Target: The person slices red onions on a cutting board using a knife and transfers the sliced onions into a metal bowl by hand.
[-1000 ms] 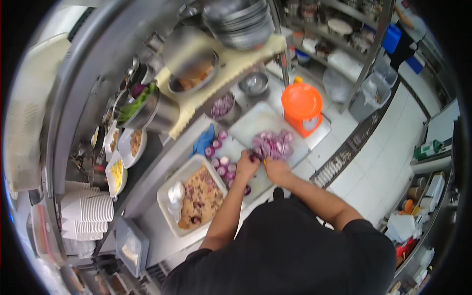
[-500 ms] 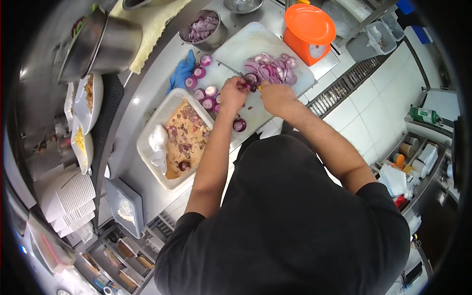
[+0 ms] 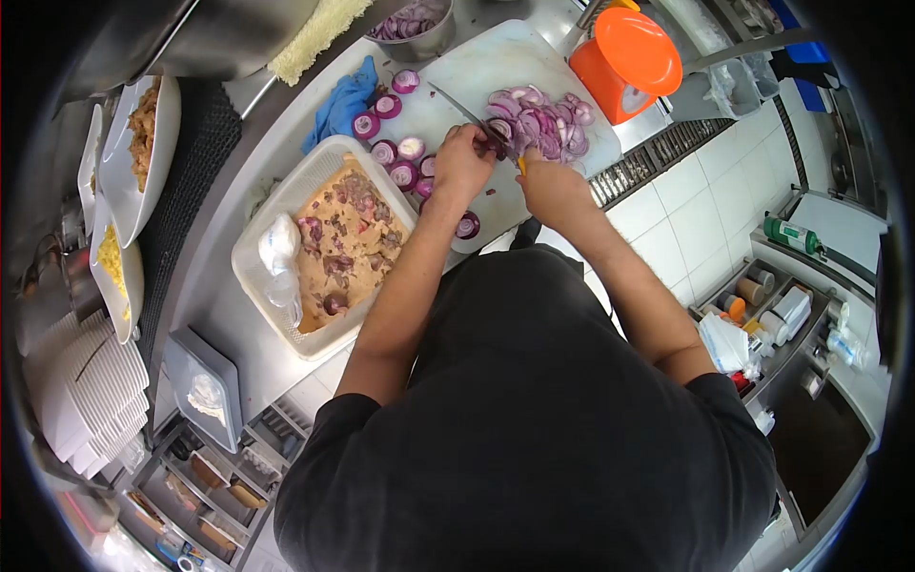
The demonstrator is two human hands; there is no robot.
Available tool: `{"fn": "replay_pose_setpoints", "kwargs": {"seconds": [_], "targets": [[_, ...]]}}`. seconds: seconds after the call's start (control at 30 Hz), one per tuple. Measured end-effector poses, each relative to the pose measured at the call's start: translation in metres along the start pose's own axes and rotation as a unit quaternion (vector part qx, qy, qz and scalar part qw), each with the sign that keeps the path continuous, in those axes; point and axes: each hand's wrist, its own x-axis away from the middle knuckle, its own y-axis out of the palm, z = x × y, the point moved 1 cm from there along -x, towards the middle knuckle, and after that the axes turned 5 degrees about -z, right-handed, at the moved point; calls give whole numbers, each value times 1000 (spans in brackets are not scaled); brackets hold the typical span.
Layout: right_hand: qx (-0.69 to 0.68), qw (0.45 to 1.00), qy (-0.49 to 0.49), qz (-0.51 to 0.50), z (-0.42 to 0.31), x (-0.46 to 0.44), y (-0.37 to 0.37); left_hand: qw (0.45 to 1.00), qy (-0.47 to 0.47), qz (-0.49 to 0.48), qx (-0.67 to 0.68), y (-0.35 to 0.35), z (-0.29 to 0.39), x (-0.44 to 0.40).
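Note:
My right hand (image 3: 557,194) is closed around the yellow handle of a knife (image 3: 461,109), whose blade points up and left over the white cutting board (image 3: 467,71). Fingers bent, my left hand (image 3: 462,167) grips a red onion (image 3: 492,145) against the board, close beside the blade. The hand and blade partly hide that onion. A pile of sliced red onion (image 3: 543,122) lies just beyond the knife. Several halved red onions (image 3: 403,174) sit to the left of my left hand, and one onion half (image 3: 467,225) lies near the board's front edge.
A white plastic basket (image 3: 250,250) with onion scraps and a plastic bag stands left of the board. Around the board are a blue cloth or glove (image 3: 344,103), a metal pot of sliced onion (image 3: 431,45) and an orange scale (image 3: 637,57). Filled white dishes (image 3: 143,205) stand far left.
The camera view has shifted, so the counter things sit a little differently in the frame. Both hands stay at the onion, and the knife blade now shows more fully beside it.

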Motion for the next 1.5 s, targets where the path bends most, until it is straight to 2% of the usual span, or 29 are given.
{"fn": "replay_pose_setpoints", "kwargs": {"seconds": [0.07,0.17,0.37,0.57,0.67,0.77,0.83,0.93,1.17,1.5], "targets": [[-10,1000,22,-5,5,-13,28,1000,-2,8,17,2,-2,5],[10,1000,-15,21,12,-28,36,999,0,12,31,1,-1,2],[36,999,-27,7,4,5,1,998,-3,18,67,2,2,7],[-9,1000,3,26,12,-23,47,999,1,6,44,-3,2,10],[-4,999,-19,38,18,-28,42,999,4,-1,52,-2,-4,8],[27,999,-18,1,6,-5,0,998,4,1,64,0,-11,7],[49,998,-24,11,3,9,-7,999,-3,-2,48,-3,-6,7],[59,998,-18,4,-3,29,-12,997,14,32,63,-2,-5,8],[62,998,-3,-5,-2,34,0,998,7,33,50,0,-6,7],[-8,1000,12,6,6,-10,37,999,6,19,34,-1,-4,9]]}}
